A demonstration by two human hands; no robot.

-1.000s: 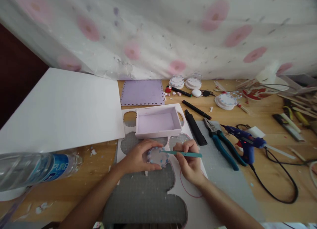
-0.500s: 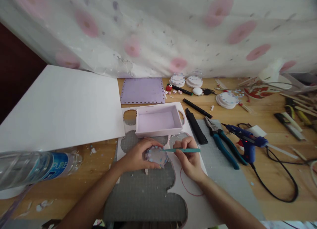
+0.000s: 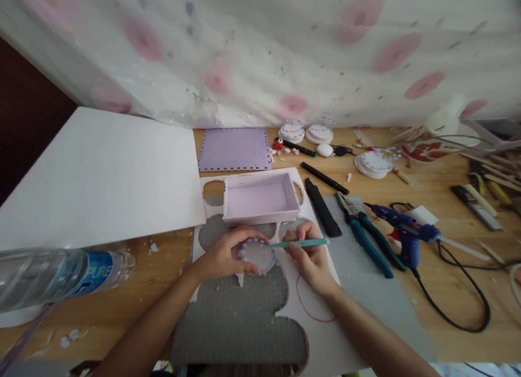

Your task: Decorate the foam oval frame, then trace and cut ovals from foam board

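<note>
My left hand (image 3: 230, 253) grips a small round disc (image 3: 258, 257) by its edge, thumb below and fingers above. Bits of blue and lilac line the disc's rim. Between the thumb and fingers of my right hand (image 3: 307, 255) is a slim teal tool (image 3: 313, 242), probably tweezers, with its pointed end at the disc's upper right rim. Under both hands lies a white board (image 3: 321, 306) with rounded cut-outs, on a grey cutting mat (image 3: 232, 322). Just beyond the hands stands an open lilac box (image 3: 260, 200).
At the right lie pliers (image 3: 368, 238) and a blue glue gun (image 3: 407, 230) with its cord. A water bottle (image 3: 61, 276) lies at the left, below a large white sheet (image 3: 109, 176). Behind are a lilac panel (image 3: 234, 149), black markers (image 3: 324, 178) and stacked white discs (image 3: 372, 164).
The disc has turned or tilted slightly in my left hand, showing more of its face. My right hand and the teal tool have shifted a little, the tool's back end now higher.
</note>
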